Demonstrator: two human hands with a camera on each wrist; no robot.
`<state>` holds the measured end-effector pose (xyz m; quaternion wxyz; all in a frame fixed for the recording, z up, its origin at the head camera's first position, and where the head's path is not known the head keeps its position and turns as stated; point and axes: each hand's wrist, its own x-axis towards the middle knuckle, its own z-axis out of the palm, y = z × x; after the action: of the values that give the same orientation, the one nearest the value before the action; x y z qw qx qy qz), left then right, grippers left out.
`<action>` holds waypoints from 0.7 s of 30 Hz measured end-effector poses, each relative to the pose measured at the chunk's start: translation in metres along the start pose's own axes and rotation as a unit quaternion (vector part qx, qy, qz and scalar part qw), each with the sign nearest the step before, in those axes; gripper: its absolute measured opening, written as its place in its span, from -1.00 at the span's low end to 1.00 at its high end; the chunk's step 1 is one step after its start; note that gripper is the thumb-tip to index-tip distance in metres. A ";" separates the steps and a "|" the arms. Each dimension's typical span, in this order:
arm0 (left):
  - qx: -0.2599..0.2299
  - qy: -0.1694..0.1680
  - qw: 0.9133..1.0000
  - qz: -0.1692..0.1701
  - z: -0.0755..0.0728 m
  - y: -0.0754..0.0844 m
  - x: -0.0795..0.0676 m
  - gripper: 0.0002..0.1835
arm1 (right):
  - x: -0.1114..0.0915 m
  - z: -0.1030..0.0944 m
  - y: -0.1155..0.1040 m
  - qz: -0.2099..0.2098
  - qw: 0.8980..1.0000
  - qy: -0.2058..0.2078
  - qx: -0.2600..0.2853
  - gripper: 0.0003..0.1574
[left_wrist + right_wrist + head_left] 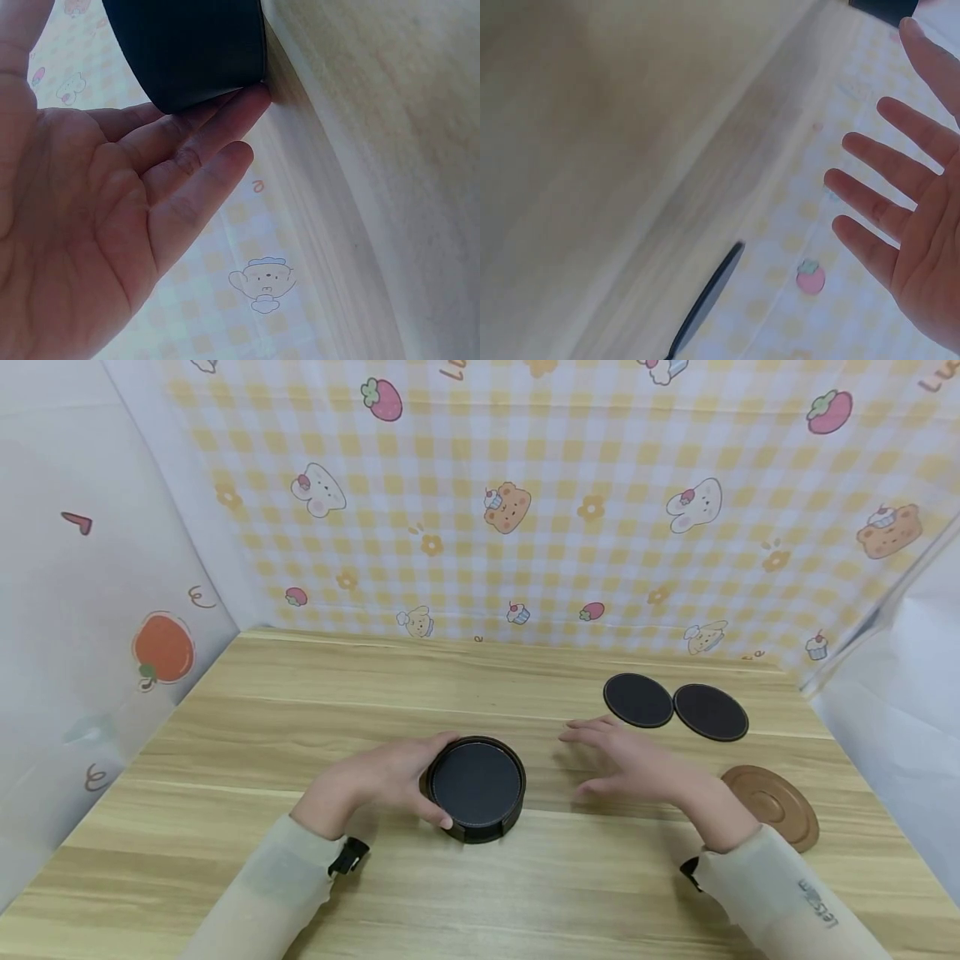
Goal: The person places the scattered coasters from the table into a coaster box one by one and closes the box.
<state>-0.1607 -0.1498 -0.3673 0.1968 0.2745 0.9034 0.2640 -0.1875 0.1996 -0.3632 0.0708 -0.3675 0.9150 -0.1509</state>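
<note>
A round black coaster holder [483, 833] stands on the table in front of me, with a round black coaster [477, 782] inside it. My left hand [397, 777] holds the holder from its left side, thumb at the front and fingers round the back. In the left wrist view the fingertips lie along the lower wall of the holder [202, 52]. My right hand [622, 764] hovers to the right of the holder, fingers spread and nothing in them. The right wrist view shows its bare palm, with the holder [889, 7] at the top edge.
Two round black coasters [638, 700] [711, 712] lie side by side at the back right of the wooden table [315, 710]. A brown ringed disc [776, 810] lies partly behind the right forearm. A patterned cloth [555, 560] hangs along the table's back edge.
</note>
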 end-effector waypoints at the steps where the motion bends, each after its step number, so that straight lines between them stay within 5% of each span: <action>1: -0.001 0.000 1.000 0.000 0.000 0.000 0.000 0.18 | -0.001 -0.001 0.003 0.004 1.000 0.005 -0.001 -0.16; 8: -0.003 0.000 1.000 0.005 -0.001 0.000 0.000 0.18 | -0.006 -0.011 0.019 0.024 0.999 0.038 -0.029 -0.24; 14: -0.003 -0.002 1.000 0.000 0.000 -0.001 0.001 0.19 | -0.009 -0.018 0.030 0.077 0.995 0.019 -0.056 -0.20; 21: -0.006 -0.003 1.000 -0.001 0.000 0.001 0.000 0.20 | -0.009 -0.025 0.046 0.107 0.994 0.011 -0.025 -0.20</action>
<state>-0.1604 -0.1493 -0.3673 0.2017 0.2729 0.9014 0.2687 -0.2169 0.2425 -0.3549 0.0673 -0.2676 0.9533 -0.1232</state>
